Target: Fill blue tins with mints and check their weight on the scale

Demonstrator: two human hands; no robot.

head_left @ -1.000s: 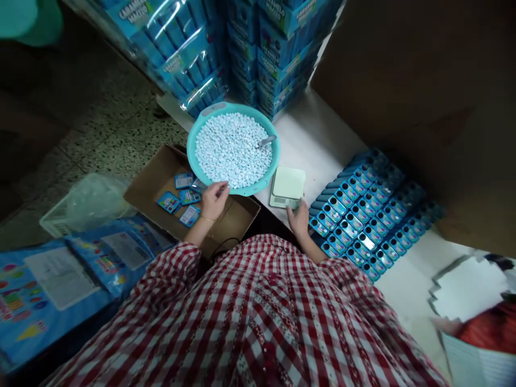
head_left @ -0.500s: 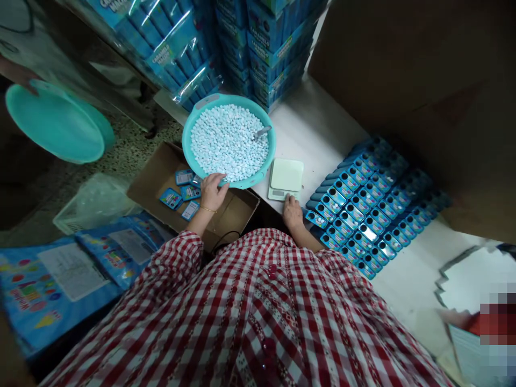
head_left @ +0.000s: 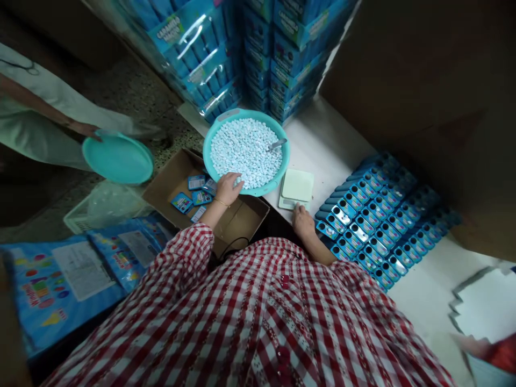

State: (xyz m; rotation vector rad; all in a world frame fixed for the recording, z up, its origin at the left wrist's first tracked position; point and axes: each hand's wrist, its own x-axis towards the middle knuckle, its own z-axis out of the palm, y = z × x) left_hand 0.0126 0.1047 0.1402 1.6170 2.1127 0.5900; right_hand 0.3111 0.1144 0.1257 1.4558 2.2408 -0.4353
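My left hand [head_left: 228, 189] rests at the near rim of a turquoise basin [head_left: 207, 161], fingers stretched over the edge and thumb apart, with nothing seen in it. Small white candies [head_left: 245, 153] fill the basin, and a grey utensil handle [head_left: 278, 144] sticks out of them at the right. My right hand [head_left: 303, 219] touches the front edge of a small pale kitchen scale [head_left: 297, 185] with its fingertips, holding nothing. The scale's platform is bare. Right of that hand stand rows of small blue candy tins [head_left: 366, 215] with dark round openings; white candies show on the nearest.
A cardboard box [head_left: 245, 217] with several blue packs sits below the basin. Stacked blue cartons [head_left: 278, 70] rise behind it. At the left are blue printed bags [head_left: 52, 290], a pale crate [head_left: 80, 215], and another person's hand [head_left: 86, 130] with a turquoise basin [head_left: 119, 158].
The view has shifted, so most things sit farther right and lower. The other person's basin has come nearer to the cardboard box. My hands stay at the basin rim and the scale.
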